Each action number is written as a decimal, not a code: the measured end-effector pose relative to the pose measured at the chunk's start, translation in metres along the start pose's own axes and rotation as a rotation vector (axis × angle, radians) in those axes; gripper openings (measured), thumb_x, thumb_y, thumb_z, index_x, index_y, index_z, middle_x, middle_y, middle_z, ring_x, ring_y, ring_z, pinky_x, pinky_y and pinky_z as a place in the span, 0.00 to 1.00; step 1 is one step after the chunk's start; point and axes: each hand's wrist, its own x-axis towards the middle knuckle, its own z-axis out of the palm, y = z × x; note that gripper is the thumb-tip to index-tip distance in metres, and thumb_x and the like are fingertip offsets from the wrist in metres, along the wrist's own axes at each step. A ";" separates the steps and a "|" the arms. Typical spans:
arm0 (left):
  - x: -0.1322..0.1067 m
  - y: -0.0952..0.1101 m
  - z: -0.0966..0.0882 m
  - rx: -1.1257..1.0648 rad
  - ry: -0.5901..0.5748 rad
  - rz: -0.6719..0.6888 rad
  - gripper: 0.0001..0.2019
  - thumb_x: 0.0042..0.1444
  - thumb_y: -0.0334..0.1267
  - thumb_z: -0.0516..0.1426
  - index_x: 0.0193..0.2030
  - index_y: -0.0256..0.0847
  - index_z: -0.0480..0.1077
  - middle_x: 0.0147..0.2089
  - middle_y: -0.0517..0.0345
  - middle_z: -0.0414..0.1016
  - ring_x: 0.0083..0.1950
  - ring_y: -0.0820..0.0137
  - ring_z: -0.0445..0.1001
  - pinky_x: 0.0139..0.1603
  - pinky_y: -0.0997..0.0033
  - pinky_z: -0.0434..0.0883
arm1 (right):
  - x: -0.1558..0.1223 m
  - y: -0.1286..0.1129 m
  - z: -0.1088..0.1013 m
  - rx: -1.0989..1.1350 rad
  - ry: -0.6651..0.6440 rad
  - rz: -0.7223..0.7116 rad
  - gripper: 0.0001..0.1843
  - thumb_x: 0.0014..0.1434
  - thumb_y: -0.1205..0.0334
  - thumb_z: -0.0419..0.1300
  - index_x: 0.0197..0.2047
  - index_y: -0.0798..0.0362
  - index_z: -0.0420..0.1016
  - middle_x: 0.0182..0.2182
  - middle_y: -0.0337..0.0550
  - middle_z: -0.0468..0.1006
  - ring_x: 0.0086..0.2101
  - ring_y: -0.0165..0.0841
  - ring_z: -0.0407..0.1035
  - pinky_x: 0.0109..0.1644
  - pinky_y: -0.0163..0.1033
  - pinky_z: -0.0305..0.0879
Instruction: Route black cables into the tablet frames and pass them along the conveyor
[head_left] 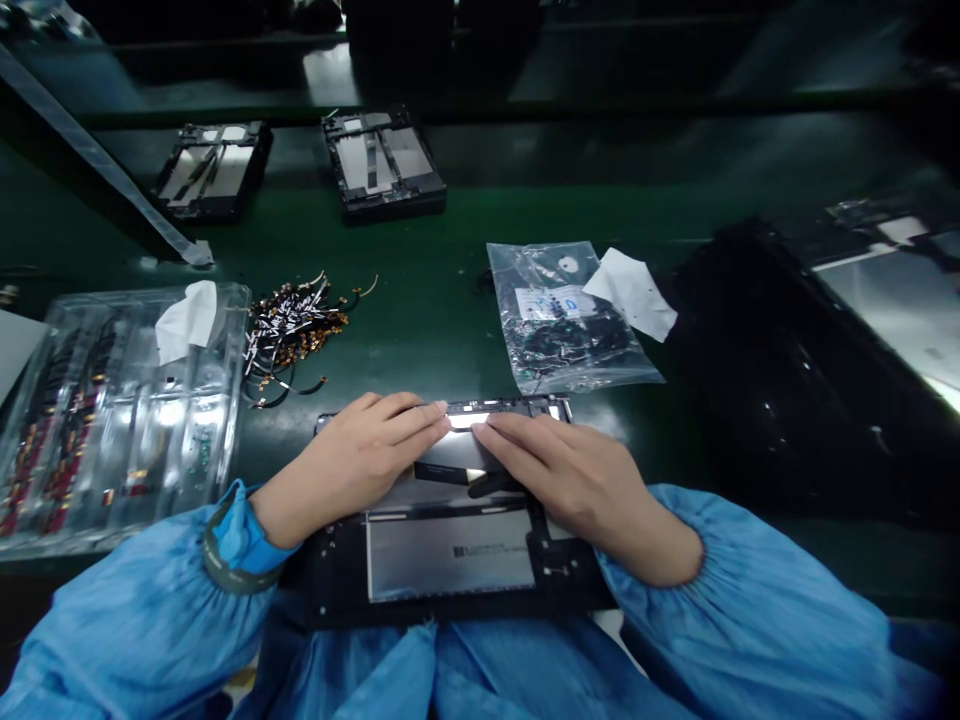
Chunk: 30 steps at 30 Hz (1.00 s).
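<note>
A black tablet chassis (450,550) lies open side up on the green bench right in front of me, with a grey metal plate in its middle. My left hand (352,465) rests on its upper left part, fingers stretched out flat and pointing right. My right hand (577,480) lies on the upper right part, fingers flat and pointing left. The fingertips of both hands nearly meet at a bright strip (469,420) along the chassis's far edge. Neither hand grips anything. Both arms wear blue sleeves.
A clear plastic tray (112,420) with small parts and a white paper sits at the left. A heap of thin cables (296,330) lies beside it. A clear bag of parts (562,320) lies right of centre. Two more chassis (382,165) (214,170) lie farther back. Dark stacked units (825,340) fill the right.
</note>
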 end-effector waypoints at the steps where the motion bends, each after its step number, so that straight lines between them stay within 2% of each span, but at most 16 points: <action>1: 0.000 0.000 0.000 0.001 0.001 0.000 0.15 0.64 0.30 0.48 0.56 0.36 0.66 0.57 0.50 0.71 0.56 0.64 0.67 0.46 0.65 0.69 | 0.000 0.000 0.000 -0.001 0.002 -0.002 0.15 0.65 0.75 0.47 0.46 0.61 0.73 0.39 0.49 0.80 0.30 0.33 0.70 0.28 0.38 0.61; 5: -0.001 -0.001 0.000 0.004 0.004 0.007 0.16 0.63 0.29 0.49 0.57 0.35 0.65 0.57 0.50 0.71 0.56 0.63 0.67 0.46 0.64 0.69 | 0.003 -0.001 -0.001 -0.025 -0.009 -0.005 0.16 0.65 0.75 0.45 0.45 0.61 0.74 0.39 0.49 0.80 0.29 0.32 0.70 0.28 0.37 0.62; 9: -0.001 -0.002 0.001 -0.014 0.004 0.005 0.16 0.63 0.29 0.49 0.57 0.35 0.65 0.57 0.49 0.71 0.56 0.62 0.67 0.46 0.64 0.69 | 0.000 0.000 -0.006 -0.054 -0.107 -0.001 0.17 0.64 0.76 0.45 0.48 0.60 0.73 0.41 0.50 0.79 0.29 0.33 0.70 0.27 0.38 0.63; 12: -0.001 -0.005 0.002 -0.072 0.039 -0.006 0.15 0.63 0.28 0.48 0.55 0.36 0.66 0.55 0.49 0.72 0.55 0.63 0.69 0.46 0.64 0.70 | -0.015 0.005 -0.009 -0.025 -0.138 0.038 0.20 0.61 0.78 0.45 0.50 0.59 0.71 0.46 0.53 0.76 0.35 0.36 0.72 0.29 0.39 0.67; 14: 0.000 -0.006 0.002 -0.167 0.065 -0.029 0.14 0.63 0.28 0.48 0.52 0.38 0.68 0.54 0.52 0.73 0.53 0.65 0.70 0.46 0.65 0.70 | -0.030 0.008 -0.011 0.032 -0.074 0.145 0.20 0.59 0.78 0.47 0.51 0.57 0.70 0.49 0.54 0.74 0.41 0.38 0.73 0.35 0.40 0.71; 16: 0.002 -0.007 0.002 -0.281 0.073 -0.095 0.13 0.63 0.28 0.48 0.50 0.39 0.68 0.52 0.53 0.73 0.51 0.67 0.71 0.47 0.67 0.71 | -0.045 0.008 -0.012 0.089 0.037 0.336 0.16 0.61 0.74 0.51 0.50 0.55 0.70 0.48 0.52 0.74 0.44 0.38 0.73 0.40 0.39 0.73; 19: 0.008 -0.006 0.002 -0.300 0.068 -0.258 0.13 0.65 0.37 0.49 0.53 0.35 0.65 0.49 0.49 0.73 0.50 0.66 0.71 0.48 0.65 0.71 | -0.063 0.002 -0.012 0.146 0.083 0.620 0.10 0.63 0.64 0.55 0.48 0.53 0.71 0.39 0.47 0.77 0.38 0.36 0.75 0.38 0.38 0.74; 21: 0.012 -0.004 0.004 -0.233 0.056 -0.294 0.16 0.65 0.42 0.49 0.53 0.32 0.66 0.45 0.48 0.73 0.46 0.64 0.72 0.46 0.62 0.72 | -0.068 -0.004 -0.012 0.188 0.054 0.707 0.10 0.64 0.62 0.55 0.47 0.52 0.72 0.35 0.45 0.78 0.34 0.35 0.75 0.34 0.37 0.74; 23: 0.015 -0.002 0.006 -0.179 0.047 -0.247 0.16 0.66 0.40 0.48 0.53 0.33 0.66 0.43 0.49 0.73 0.44 0.64 0.71 0.44 0.62 0.72 | -0.066 -0.008 -0.011 0.188 0.078 0.715 0.10 0.64 0.61 0.55 0.48 0.51 0.72 0.37 0.46 0.78 0.35 0.35 0.75 0.35 0.37 0.74; 26: 0.014 -0.003 0.009 -0.115 0.019 -0.148 0.17 0.63 0.29 0.48 0.58 0.40 0.64 0.50 0.48 0.70 0.46 0.64 0.70 0.44 0.64 0.71 | -0.049 -0.011 -0.009 0.103 0.124 0.653 0.13 0.63 0.63 0.55 0.51 0.51 0.72 0.44 0.51 0.75 0.40 0.37 0.74 0.37 0.39 0.74; 28: 0.011 -0.004 0.011 -0.084 0.001 -0.094 0.22 0.60 0.23 0.47 0.57 0.46 0.65 0.53 0.49 0.67 0.48 0.64 0.69 0.45 0.64 0.70 | -0.032 -0.012 -0.005 0.075 0.060 0.578 0.14 0.64 0.62 0.54 0.52 0.53 0.72 0.49 0.55 0.74 0.41 0.39 0.74 0.35 0.39 0.74; 30: 0.009 -0.005 0.012 -0.070 0.014 -0.070 0.22 0.60 0.22 0.47 0.55 0.47 0.67 0.53 0.49 0.67 0.48 0.63 0.69 0.44 0.63 0.69 | -0.015 -0.014 0.000 0.078 -0.017 0.526 0.14 0.63 0.63 0.53 0.49 0.57 0.72 0.49 0.57 0.74 0.41 0.40 0.74 0.33 0.39 0.74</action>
